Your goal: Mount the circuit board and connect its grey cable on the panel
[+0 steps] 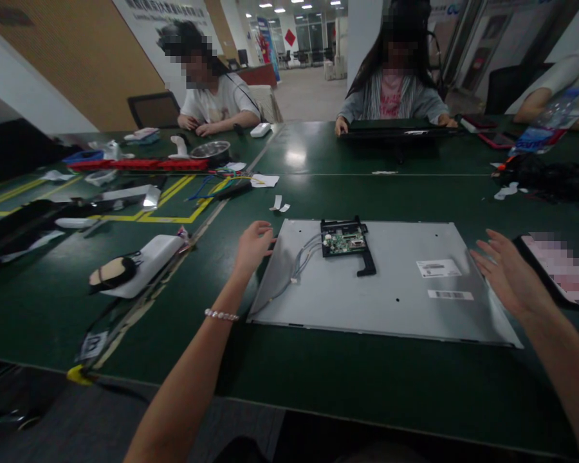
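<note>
A flat grey display panel (400, 257) lies back side up on the table in front of me. On it sits a green circuit board (345, 240) in a black plastic bracket (367, 262), with grey cables (299, 263) running to the panel's left side. Two white labels, one of them a barcode label (450, 295), are stuck on the right part. My left hand (255, 247) is at the panel's left edge, fingers apart and slightly bent. At the right edge is my right hand (504, 270), its fingers spread. Whether the fingertips touch the edges I cannot tell.
A phone (560, 270) lies right of my right hand. To the left are a white power bank-like object (149, 263), wires and red parts bins (139, 164). Opposite, a person holds a dark screen (400, 132); another sits at left. A bottle (550, 122) stands back right.
</note>
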The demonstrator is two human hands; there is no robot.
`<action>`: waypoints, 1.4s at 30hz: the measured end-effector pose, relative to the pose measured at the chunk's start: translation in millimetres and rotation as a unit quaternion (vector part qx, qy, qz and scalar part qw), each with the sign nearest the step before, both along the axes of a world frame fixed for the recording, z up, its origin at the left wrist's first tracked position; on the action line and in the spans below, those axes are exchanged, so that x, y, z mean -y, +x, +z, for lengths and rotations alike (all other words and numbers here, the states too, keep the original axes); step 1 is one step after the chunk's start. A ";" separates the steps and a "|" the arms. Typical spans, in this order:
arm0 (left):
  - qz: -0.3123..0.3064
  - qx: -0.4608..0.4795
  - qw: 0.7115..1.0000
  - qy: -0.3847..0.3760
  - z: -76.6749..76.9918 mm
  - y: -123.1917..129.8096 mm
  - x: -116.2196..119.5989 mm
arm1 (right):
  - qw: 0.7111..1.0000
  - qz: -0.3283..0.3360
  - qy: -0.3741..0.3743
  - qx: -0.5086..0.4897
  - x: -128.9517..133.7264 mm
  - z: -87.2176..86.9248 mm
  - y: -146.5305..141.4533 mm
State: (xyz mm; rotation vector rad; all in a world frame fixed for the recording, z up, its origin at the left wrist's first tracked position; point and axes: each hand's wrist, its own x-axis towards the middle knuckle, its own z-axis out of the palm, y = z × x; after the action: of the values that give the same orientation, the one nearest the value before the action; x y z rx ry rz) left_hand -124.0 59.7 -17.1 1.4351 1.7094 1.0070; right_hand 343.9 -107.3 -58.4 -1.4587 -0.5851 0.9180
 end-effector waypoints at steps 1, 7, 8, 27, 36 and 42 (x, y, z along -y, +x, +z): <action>-0.004 0.010 1.000 -0.009 1.9 1.2 1.3 | 1.000 -0.002 0.005 0.006 0.0 -1.5 0.8; -0.024 0.049 0.998 -0.039 8.5 7.2 7.6 | 0.999 -0.010 -0.012 0.052 0.3 -6.9 6.8; -0.029 0.046 0.998 -0.036 7.9 7.9 8.2 | 0.998 -0.008 -0.016 0.064 0.5 -6.1 6.7; -0.053 -0.013 0.999 -0.004 4.1 19.7 12.4 | 0.980 0.017 -0.108 0.167 -1.7 6.6 -5.9; -0.089 -0.104 0.990 0.027 -5.1 20.3 8.9 | 0.939 0.048 -0.123 0.318 -6.6 -7.1 4.0; -0.094 -0.260 0.956 0.097 2.5 40.3 26.1 | 0.840 0.074 -0.151 0.516 -0.9 -16.7 -0.7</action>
State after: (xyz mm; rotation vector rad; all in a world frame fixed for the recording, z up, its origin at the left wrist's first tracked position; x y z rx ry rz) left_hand -83.7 33.6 -14.6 2.0904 1.8147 0.7485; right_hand 343.2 -106.4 -75.1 -2.1962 -1.4005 0.2476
